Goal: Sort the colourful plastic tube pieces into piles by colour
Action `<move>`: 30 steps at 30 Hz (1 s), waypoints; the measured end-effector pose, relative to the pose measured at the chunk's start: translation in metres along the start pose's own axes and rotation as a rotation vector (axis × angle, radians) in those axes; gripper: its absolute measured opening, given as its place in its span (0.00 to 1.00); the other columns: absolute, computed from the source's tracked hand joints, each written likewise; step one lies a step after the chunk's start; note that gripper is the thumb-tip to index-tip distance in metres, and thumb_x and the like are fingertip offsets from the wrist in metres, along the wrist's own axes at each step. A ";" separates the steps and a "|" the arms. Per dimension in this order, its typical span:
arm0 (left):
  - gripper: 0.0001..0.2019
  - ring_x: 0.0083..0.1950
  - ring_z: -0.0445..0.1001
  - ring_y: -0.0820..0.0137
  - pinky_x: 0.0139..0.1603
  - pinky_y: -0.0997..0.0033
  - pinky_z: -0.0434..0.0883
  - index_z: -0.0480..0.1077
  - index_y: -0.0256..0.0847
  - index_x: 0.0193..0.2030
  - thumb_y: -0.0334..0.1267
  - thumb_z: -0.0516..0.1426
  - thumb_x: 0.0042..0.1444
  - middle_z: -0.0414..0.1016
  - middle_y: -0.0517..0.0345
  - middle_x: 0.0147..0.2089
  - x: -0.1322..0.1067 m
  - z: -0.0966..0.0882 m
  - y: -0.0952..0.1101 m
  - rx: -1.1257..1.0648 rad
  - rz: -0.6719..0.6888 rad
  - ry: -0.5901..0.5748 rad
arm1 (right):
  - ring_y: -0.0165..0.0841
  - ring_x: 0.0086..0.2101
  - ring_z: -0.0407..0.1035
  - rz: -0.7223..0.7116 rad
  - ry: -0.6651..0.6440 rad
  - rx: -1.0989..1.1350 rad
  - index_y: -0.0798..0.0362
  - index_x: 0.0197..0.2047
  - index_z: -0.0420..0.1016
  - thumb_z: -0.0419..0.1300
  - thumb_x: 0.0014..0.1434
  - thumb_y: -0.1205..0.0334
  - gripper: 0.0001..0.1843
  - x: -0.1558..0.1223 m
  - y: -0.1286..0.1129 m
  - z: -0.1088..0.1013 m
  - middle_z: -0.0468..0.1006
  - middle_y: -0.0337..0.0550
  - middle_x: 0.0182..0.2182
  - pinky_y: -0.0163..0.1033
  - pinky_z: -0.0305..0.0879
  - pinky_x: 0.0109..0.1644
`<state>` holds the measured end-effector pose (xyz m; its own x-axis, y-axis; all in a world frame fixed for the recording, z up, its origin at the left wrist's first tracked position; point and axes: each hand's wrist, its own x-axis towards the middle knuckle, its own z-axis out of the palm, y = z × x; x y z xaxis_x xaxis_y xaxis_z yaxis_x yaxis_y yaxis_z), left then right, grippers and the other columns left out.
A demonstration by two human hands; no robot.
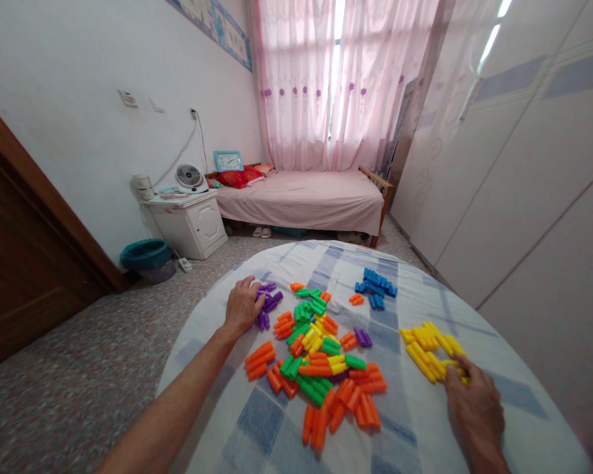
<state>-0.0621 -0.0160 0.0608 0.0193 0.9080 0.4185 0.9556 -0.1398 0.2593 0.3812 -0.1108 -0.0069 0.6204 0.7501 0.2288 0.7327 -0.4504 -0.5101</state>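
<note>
My left hand point(243, 305) rests at the left of the table beside a small pile of purple plastic building blocks point(273, 301), its fingers apart and touching the pile's edge. On the right, my right hand point(476, 401) has its fingers closed on a yellow building block point(463, 378) at the near end of a yellow group point(426, 338); the fingers partly hide that block. Between my hands spreads a mixed heap of tube-shaped blocks, with orange blocks point(319, 421) nearest me, green blocks point(310, 309) farther back and yellow ones among them. Blue blocks point(377, 283) form a separate pile at the back right.
A checked cloth covers the round table point(261, 421). One purple piece point(362, 337) and an orange piece point(356, 299) lie right of the heap. Beyond stand a bed point(306, 197), a white cabinet point(210, 227) with a fan point(190, 176), and a bin point(145, 253). Wardrobe doors point(514, 197) line the right.
</note>
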 end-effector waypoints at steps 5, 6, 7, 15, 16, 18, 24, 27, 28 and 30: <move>0.16 0.61 0.62 0.65 0.62 0.64 0.61 0.68 0.43 0.53 0.40 0.48 0.61 0.66 0.52 0.58 -0.058 0.006 0.010 -0.255 0.277 -0.030 | 0.48 0.46 0.65 -0.009 0.018 0.007 0.56 0.54 0.68 0.41 0.58 0.48 0.30 0.000 0.001 0.002 0.70 0.55 0.48 0.49 0.62 0.48; 0.17 0.61 0.62 0.65 0.62 0.63 0.61 0.66 0.43 0.55 0.41 0.48 0.61 0.65 0.52 0.60 -0.070 0.010 0.011 -0.295 0.292 -0.062 | 0.48 0.46 0.65 -0.014 0.018 0.006 0.56 0.54 0.68 0.41 0.58 0.48 0.30 0.000 0.001 0.002 0.70 0.55 0.48 0.49 0.62 0.48; 0.19 0.62 0.61 0.64 0.62 0.62 0.61 0.65 0.43 0.58 0.41 0.49 0.61 0.63 0.52 0.62 -0.080 0.014 0.012 -0.327 0.290 -0.091 | 0.48 0.46 0.65 -0.015 0.018 0.003 0.56 0.54 0.68 0.41 0.58 0.49 0.30 0.000 0.000 0.002 0.70 0.55 0.48 0.49 0.62 0.48; 0.24 0.68 0.52 0.62 0.67 0.54 0.53 0.57 0.42 0.64 0.46 0.45 0.63 0.54 0.51 0.68 -0.096 0.043 0.040 -0.515 0.085 -0.195 | 0.49 0.46 0.65 -0.019 0.006 0.000 0.56 0.55 0.68 0.40 0.58 0.48 0.30 -0.001 0.000 0.001 0.70 0.55 0.48 0.49 0.62 0.48; 0.24 0.68 0.53 0.63 0.67 0.54 0.54 0.58 0.41 0.63 0.46 0.45 0.63 0.55 0.50 0.67 -0.094 0.044 0.045 -0.533 0.067 -0.178 | 0.49 0.46 0.65 -0.026 0.010 0.003 0.56 0.55 0.68 0.40 0.58 0.48 0.30 -0.001 0.000 0.001 0.70 0.55 0.48 0.49 0.62 0.47; 0.22 0.66 0.57 0.63 0.66 0.55 0.56 0.62 0.41 0.61 0.46 0.45 0.63 0.59 0.49 0.65 -0.089 0.044 0.053 -0.555 0.062 -0.134 | 0.49 0.45 0.65 -0.034 0.017 0.011 0.56 0.54 0.68 0.40 0.58 0.48 0.30 -0.001 0.001 0.002 0.70 0.55 0.48 0.49 0.62 0.47; 0.18 0.61 0.63 0.64 0.63 0.57 0.59 0.66 0.39 0.54 0.41 0.45 0.62 0.67 0.48 0.58 -0.022 0.043 0.062 -0.378 0.121 0.004 | 0.48 0.44 0.65 -0.027 0.016 0.022 0.55 0.54 0.68 0.40 0.58 0.47 0.31 0.000 0.002 0.004 0.71 0.55 0.47 0.49 0.62 0.47; 0.18 0.62 0.61 0.63 0.64 0.59 0.57 0.66 0.37 0.55 0.40 0.46 0.61 0.66 0.46 0.59 0.027 0.059 0.065 -0.286 0.119 -0.081 | 0.48 0.45 0.65 -0.040 0.025 0.030 0.56 0.53 0.68 0.40 0.58 0.47 0.31 0.001 0.003 0.005 0.71 0.56 0.47 0.50 0.62 0.47; 0.18 0.62 0.61 0.62 0.64 0.58 0.57 0.66 0.36 0.55 0.40 0.46 0.61 0.66 0.46 0.59 0.041 0.066 0.066 -0.276 0.122 -0.108 | 0.48 0.45 0.65 -0.040 0.027 0.036 0.56 0.53 0.68 0.40 0.58 0.47 0.31 0.001 0.004 0.005 0.71 0.56 0.47 0.50 0.62 0.47; 0.19 0.61 0.62 0.61 0.63 0.57 0.57 0.67 0.36 0.54 0.41 0.47 0.60 0.68 0.45 0.57 0.061 0.082 0.070 -0.272 0.142 -0.168 | 0.47 0.44 0.66 -0.035 0.027 0.047 0.56 0.53 0.69 0.40 0.58 0.47 0.30 0.001 0.005 0.006 0.70 0.55 0.48 0.50 0.62 0.47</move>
<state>0.0301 0.0621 0.0331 0.2158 0.9211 0.3241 0.8269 -0.3489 0.4410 0.3835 -0.1098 -0.0137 0.6024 0.7514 0.2693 0.7407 -0.4005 -0.5393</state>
